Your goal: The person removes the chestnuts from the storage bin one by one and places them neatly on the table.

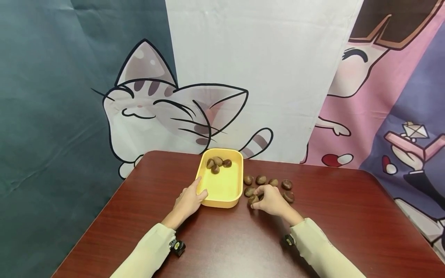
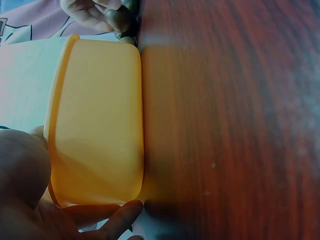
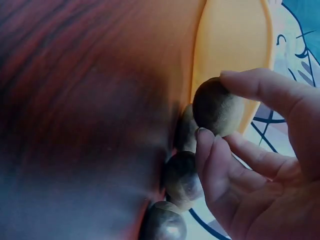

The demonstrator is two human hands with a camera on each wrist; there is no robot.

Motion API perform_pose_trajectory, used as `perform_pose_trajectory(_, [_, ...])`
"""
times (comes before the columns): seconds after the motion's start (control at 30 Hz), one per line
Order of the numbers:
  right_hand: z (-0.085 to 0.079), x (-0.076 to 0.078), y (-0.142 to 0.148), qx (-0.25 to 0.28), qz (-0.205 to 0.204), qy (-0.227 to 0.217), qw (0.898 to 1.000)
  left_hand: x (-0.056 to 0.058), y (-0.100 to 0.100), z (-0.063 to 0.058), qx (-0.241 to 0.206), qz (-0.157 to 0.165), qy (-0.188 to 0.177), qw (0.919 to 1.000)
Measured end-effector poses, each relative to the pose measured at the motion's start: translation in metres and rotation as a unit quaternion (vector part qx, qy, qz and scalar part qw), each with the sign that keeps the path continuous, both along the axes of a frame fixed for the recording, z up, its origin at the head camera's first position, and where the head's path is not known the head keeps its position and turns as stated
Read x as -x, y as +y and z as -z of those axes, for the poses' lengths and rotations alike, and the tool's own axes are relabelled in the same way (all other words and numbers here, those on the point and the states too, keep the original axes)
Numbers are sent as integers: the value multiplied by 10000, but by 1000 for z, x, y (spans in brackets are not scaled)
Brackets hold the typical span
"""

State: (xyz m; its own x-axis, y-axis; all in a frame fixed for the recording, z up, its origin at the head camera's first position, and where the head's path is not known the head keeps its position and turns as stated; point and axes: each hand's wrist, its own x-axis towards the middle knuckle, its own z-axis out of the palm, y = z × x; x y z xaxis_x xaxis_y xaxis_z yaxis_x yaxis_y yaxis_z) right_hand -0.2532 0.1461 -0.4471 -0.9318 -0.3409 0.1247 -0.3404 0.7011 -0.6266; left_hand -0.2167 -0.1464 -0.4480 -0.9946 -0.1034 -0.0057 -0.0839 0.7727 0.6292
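Observation:
A yellow plastic box [image 1: 219, 203] stands on the table with several brown chestnuts [image 1: 218, 161] at its far end. My left hand [image 1: 189, 200] grips its near left side, thumb over the rim and fingers along the outer wall. In the left wrist view that wall [image 2: 97, 120] fills the middle. To the right of the box, my right hand [image 1: 272, 200] pinches one chestnut [image 3: 217, 106] between thumb and fingertips. Other chestnuts [image 1: 260, 179] lie loosely in rows around and beyond this hand, some partly hidden by it.
The dark red wooden table [image 1: 215, 239] reaches back to a cartoon-printed cloth [image 1: 271, 69] hanging behind its far edge. A wrist camera [image 1: 178, 247] sits by the left sleeve, another [image 1: 289, 239] by the right one.

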Motion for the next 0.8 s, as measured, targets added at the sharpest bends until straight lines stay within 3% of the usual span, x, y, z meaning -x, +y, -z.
perform_pose_trajectory(0.53, [2,-6,-10,-285,-22,19,9996,0,-2,3,4,-8,14,10000])
perform_pose_trajectory(0.8, [-12,-6,-11,-447,89,112,9989,1,-2,2,6,20,14,10000])
